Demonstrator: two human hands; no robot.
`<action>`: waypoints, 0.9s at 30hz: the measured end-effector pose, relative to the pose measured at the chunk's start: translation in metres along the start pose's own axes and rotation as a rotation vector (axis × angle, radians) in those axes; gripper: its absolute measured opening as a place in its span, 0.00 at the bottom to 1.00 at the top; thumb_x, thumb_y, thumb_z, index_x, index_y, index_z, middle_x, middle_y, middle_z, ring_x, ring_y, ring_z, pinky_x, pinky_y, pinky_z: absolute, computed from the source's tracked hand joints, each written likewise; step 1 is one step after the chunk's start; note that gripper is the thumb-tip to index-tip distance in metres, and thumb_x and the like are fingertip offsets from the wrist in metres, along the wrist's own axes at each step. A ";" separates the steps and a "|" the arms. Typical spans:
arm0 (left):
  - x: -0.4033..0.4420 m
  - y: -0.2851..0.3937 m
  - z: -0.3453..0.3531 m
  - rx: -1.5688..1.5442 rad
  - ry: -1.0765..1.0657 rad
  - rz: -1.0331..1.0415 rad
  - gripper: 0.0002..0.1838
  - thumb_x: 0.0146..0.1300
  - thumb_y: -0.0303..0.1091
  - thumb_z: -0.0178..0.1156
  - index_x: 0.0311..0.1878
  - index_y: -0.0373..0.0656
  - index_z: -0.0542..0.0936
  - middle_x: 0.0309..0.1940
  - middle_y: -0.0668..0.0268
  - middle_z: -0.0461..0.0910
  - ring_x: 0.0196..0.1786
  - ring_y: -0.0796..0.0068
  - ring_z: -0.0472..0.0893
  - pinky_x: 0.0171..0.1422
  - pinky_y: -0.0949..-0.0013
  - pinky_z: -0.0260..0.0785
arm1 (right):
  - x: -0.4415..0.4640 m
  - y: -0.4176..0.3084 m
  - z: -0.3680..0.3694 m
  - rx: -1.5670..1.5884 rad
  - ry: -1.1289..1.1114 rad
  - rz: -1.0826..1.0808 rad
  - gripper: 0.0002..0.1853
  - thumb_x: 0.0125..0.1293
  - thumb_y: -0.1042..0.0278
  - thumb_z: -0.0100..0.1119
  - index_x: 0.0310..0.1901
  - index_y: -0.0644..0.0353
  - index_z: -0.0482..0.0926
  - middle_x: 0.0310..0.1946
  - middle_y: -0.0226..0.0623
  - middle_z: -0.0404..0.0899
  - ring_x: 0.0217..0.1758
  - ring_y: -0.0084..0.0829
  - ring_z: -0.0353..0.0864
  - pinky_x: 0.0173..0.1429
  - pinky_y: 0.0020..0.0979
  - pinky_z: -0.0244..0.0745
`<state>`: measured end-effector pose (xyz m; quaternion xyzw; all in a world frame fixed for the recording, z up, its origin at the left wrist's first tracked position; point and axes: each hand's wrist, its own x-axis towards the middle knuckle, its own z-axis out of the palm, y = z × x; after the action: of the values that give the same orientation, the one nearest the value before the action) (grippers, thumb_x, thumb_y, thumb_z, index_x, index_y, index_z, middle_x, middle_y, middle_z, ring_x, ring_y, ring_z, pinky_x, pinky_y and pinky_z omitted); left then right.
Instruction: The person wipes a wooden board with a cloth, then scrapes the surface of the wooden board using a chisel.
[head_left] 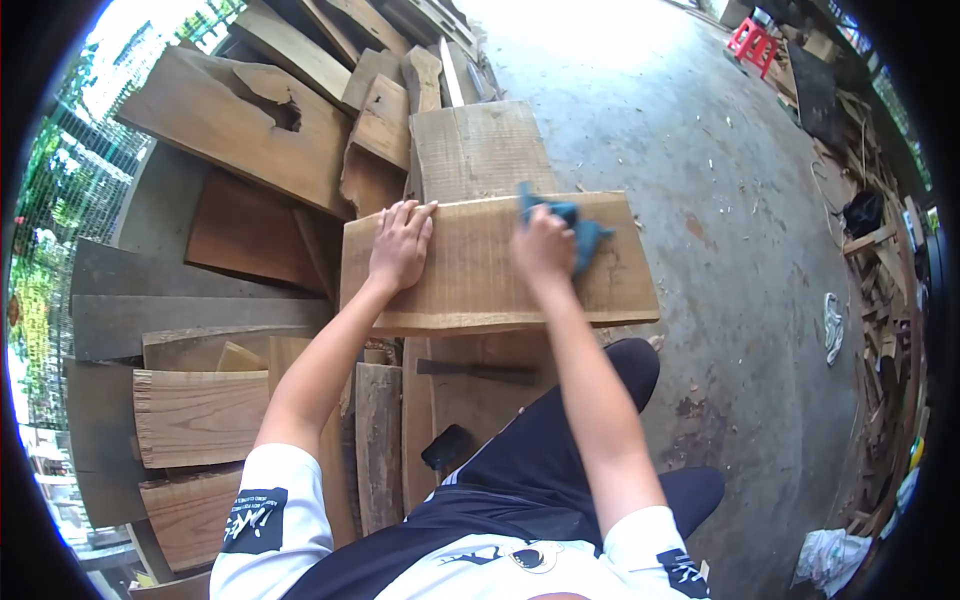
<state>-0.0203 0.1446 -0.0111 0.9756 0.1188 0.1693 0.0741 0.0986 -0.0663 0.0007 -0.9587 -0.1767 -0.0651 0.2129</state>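
A wide wooden plank [470,270] lies crosswise in front of me. My left hand [402,245] rests flat near its left end, fingertips close to the far edge. Toward the right part of the plank, my right hand [545,245] is closed on a blue cloth [590,240] pressed against the wood. Motion blurs this hand and the cloth, and its palm side is hidden. Just beyond the far edge, another board [475,145] extends away.
Wooden slabs [270,130] and boards [200,420] are stacked on my left. A dark flat strip [475,372] and a black object [447,447] lie near my lap. Concrete floor [720,300] stretches right, with a red stool [753,45] far off and scrap wood [885,330] along the side.
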 end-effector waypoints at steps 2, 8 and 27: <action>0.001 0.000 -0.004 -0.003 0.003 -0.002 0.22 0.79 0.43 0.46 0.71 0.53 0.75 0.67 0.58 0.74 0.75 0.55 0.67 0.82 0.49 0.52 | -0.034 -0.044 0.008 0.129 -0.165 -0.150 0.19 0.70 0.53 0.62 0.54 0.58 0.80 0.44 0.55 0.87 0.46 0.55 0.89 0.51 0.51 0.85; 0.001 -0.003 0.001 -0.016 0.018 0.029 0.22 0.79 0.43 0.47 0.70 0.52 0.76 0.66 0.57 0.74 0.74 0.56 0.68 0.81 0.49 0.53 | -0.091 -0.014 -0.006 0.125 -0.208 -0.446 0.25 0.63 0.59 0.66 0.62 0.52 0.78 0.35 0.47 0.87 0.37 0.46 0.90 0.40 0.44 0.86; 0.000 0.005 -0.006 -0.050 -0.026 -0.017 0.23 0.78 0.47 0.48 0.70 0.51 0.75 0.67 0.56 0.74 0.74 0.55 0.68 0.82 0.48 0.52 | -0.114 0.007 -0.020 0.188 0.007 -0.306 0.21 0.61 0.61 0.69 0.56 0.54 0.83 0.36 0.44 0.85 0.37 0.45 0.89 0.43 0.43 0.86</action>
<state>-0.0218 0.1408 -0.0044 0.9744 0.1220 0.1592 0.1016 -0.0061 -0.1166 -0.0067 -0.8964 -0.3250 -0.0832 0.2898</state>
